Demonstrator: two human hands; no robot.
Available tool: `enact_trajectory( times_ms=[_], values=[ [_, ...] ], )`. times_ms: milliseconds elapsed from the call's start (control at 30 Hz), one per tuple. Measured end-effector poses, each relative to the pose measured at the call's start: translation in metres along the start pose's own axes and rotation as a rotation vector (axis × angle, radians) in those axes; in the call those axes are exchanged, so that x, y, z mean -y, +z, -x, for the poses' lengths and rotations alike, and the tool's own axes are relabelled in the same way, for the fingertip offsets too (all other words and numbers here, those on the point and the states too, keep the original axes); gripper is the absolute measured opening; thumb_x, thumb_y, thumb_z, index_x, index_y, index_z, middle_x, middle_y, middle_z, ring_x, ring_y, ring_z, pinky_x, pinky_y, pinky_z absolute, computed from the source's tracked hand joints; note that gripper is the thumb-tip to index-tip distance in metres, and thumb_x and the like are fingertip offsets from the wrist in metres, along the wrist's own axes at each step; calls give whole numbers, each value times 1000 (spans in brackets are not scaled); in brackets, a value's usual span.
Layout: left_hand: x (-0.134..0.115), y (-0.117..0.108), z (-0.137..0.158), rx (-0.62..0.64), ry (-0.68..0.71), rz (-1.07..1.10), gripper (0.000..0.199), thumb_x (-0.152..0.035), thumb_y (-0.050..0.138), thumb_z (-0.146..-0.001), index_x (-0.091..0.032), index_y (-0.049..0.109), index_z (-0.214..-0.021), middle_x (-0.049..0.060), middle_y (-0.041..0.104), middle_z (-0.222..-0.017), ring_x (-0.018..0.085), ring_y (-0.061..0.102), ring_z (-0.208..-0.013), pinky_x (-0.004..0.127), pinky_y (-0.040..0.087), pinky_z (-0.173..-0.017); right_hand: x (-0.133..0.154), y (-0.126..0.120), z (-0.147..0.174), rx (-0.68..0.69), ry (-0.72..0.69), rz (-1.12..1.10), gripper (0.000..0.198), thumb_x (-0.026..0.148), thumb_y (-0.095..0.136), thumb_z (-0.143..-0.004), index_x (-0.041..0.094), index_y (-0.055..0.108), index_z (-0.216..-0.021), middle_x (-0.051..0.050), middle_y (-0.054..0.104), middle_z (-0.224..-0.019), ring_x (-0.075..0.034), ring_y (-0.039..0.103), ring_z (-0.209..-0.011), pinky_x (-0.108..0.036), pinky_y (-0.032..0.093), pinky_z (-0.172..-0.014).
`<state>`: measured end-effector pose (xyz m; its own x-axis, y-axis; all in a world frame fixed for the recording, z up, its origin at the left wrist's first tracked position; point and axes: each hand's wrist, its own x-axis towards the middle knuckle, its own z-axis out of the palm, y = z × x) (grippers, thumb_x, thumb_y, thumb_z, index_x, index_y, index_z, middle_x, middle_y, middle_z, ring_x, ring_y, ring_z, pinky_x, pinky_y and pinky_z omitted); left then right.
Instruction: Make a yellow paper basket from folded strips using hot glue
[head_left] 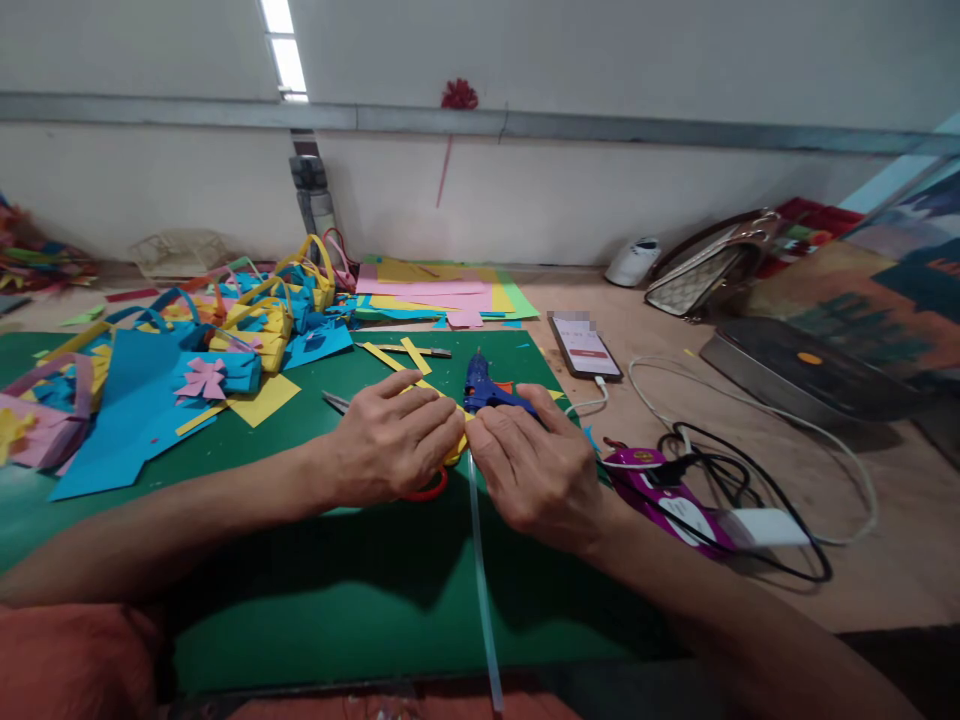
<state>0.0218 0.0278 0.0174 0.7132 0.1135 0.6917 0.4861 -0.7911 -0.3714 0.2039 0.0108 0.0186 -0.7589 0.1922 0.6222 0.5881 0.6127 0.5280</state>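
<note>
My left hand and my right hand meet above the green mat, fingers closed and fingertips almost touching. Between them shows a sliver of yellow paper, mostly hidden by the fingers. Just beyond my right hand lies a blue glue gun, nozzle pointing away. A long translucent glue stick runs from beneath my hands toward the near edge. Scissors lie partly under my left hand, with a blade and a red handle visible. Yellow paper strips and a craft knife lie beyond.
Several colourful paper baskets and a blue paper sheet occupy the left. Stacked coloured paper sits at the back. Rightward are a phone on a cable, a purple power strip with cords, and a handbag.
</note>
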Motion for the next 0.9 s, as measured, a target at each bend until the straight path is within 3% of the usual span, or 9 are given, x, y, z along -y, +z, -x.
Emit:
enact_trajectory(
  times_ms=[467,767,833,900],
  values=[
    [12,-3,0,-86,53,-75,15,-19,47,-83,-10,58,-87,8,70,-75,18,65,-68,34,49,-70,-7,-5,4,5,123,-128,21,4,44,-81,8,60,-95,-12,69,-93,-21,62,-86,-37,45,-80],
    [7,-3,-1,-80,46,-75,12,-15,50,-81,-9,60,-80,9,69,-71,19,64,-67,35,51,-69,-7,-2,4,-56,75,-153,21,6,45,-81,10,61,-93,-11,69,-83,-21,62,-80,-37,47,-76],
    [6,-2,1,-83,51,-117,12,-16,53,-80,-8,61,-81,10,70,-75,19,64,-69,36,51,-71,-5,-3,3,-75,171,-259,17,6,48,-81,12,61,-89,-9,68,-80,-18,62,-78,-32,47,-74],
    [7,-2,3,-88,56,-173,13,-18,54,-79,-9,63,-84,11,70,-80,20,64,-73,38,50,-74,-4,-6,0,-81,387,-449,11,10,53,-81,15,62,-82,-5,67,-75,-14,61,-72,-27,47,-69]
  ],
)
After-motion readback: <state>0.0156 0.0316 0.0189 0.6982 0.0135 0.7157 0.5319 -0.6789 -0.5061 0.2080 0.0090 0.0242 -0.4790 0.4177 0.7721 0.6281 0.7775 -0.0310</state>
